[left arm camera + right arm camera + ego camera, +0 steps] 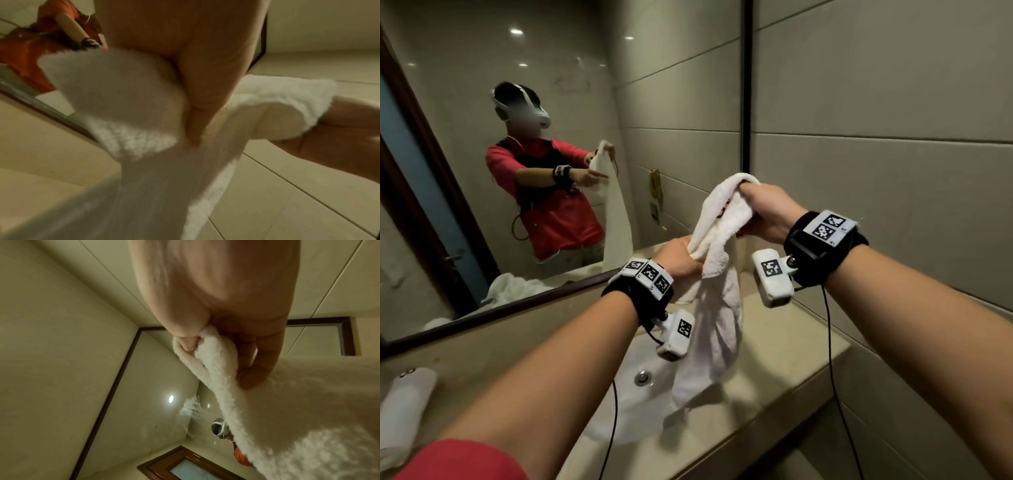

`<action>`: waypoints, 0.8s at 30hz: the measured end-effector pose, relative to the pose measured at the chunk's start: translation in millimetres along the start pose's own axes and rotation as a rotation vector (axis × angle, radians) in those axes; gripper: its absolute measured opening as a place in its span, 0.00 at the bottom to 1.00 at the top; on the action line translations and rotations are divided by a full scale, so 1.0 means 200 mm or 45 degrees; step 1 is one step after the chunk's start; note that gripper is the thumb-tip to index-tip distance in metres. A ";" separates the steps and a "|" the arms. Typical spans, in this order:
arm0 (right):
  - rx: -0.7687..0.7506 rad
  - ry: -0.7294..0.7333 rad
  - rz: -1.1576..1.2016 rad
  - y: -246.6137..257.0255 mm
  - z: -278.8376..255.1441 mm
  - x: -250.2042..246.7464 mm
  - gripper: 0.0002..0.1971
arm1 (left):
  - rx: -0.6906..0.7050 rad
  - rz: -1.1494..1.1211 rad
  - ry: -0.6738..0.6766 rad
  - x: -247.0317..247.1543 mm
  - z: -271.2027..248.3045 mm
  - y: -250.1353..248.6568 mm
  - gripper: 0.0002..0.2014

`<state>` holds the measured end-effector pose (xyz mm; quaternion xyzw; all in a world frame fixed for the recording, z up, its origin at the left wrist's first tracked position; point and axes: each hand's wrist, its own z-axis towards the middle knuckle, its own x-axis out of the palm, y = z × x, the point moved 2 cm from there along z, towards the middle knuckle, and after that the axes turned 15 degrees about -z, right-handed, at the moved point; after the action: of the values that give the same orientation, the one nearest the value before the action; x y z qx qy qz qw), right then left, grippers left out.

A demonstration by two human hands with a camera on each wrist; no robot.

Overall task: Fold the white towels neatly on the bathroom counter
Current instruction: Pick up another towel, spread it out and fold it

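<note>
A white towel [717, 301] hangs bunched in the air over the beige counter [784, 370], its lower end trailing by the sink. My right hand [760, 209] grips the towel's top end, fingers and thumb curled round a thick fold [213, 363]. My left hand [681, 257] holds the towel lower down and to the left; in the left wrist view its thumb [197, 113] presses into the cloth [127, 100]. A second white towel [404, 407] lies rolled on the counter at the far left.
A white sink basin [633, 383] with a metal drain [643, 377] is set in the counter below the towel. A framed mirror [517, 171] covers the back wall and a tiled wall [893, 137] stands close on the right. Cables hang from both wrist cameras.
</note>
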<state>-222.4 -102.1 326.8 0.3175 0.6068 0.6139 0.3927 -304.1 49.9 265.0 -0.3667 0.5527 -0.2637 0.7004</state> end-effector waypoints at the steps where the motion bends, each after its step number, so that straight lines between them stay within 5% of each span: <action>1: -0.007 -0.008 0.005 0.00 0.00 -0.05 0.09 | -0.009 0.000 0.023 0.05 0.02 -0.04 0.06; 7: -0.066 -0.115 0.132 0.07 -0.02 -0.39 0.12 | -0.015 -0.372 -0.022 0.27 0.14 -0.31 0.27; 12: -0.216 -0.233 0.214 0.20 -0.02 -0.67 0.13 | 0.041 -0.711 -0.097 0.43 0.25 -0.58 0.20; 17: -0.358 -0.298 0.317 0.33 -0.01 -0.91 0.10 | 0.072 -1.004 0.007 0.61 0.32 -0.84 0.16; 21: -0.371 -0.305 0.294 0.31 -0.01 -1.05 0.10 | -0.003 -1.067 0.082 0.73 0.37 -0.90 0.20; 24: -0.355 -0.295 0.200 0.22 0.00 -1.12 0.11 | -0.088 -0.882 0.069 0.79 0.39 -0.86 0.13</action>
<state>-117.2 -293.8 390.6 0.3747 0.4399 0.6802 0.4509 -183.0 -157.3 321.4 -0.5488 0.4225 -0.4764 0.5416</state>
